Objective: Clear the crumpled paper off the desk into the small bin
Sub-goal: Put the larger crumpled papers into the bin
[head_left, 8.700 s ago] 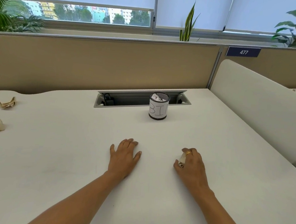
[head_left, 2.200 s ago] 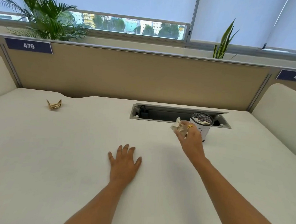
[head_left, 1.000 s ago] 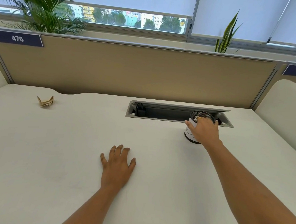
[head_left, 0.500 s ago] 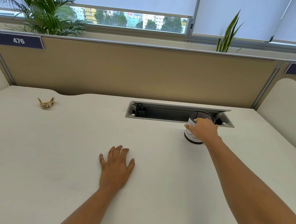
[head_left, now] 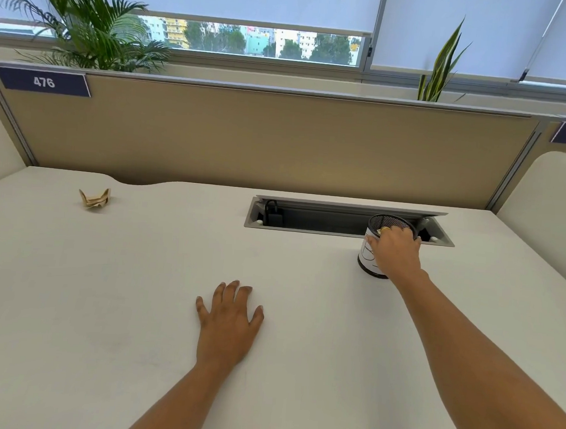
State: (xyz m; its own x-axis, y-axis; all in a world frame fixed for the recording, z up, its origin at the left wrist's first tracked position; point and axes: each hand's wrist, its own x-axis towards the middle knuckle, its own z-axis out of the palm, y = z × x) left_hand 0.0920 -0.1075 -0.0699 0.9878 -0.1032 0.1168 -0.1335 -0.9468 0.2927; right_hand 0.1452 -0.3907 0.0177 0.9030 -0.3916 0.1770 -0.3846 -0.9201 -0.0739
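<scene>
The small bin [head_left: 367, 261] is a black mesh cup with a white label, standing on the white desk [head_left: 119, 286] in front of the cable tray. My right hand [head_left: 397, 252] lies over its near side, fingers curled down into its mouth. What those fingers hold is hidden. Spread flat on the desk near the middle is my left hand [head_left: 229, 321], holding nothing. One tan crumpled paper [head_left: 94, 197] lies at the far left of the desk, well away from both hands.
A recessed cable tray [head_left: 308, 220] with its lid up sits just behind the bin. A tan partition [head_left: 263, 139] closes the back of the desk. White side dividers [head_left: 549, 213] stand at the right and far left.
Over the last seconds my right hand carried a paper ball to the bin and has stayed over its mouth. The left hand has not moved.
</scene>
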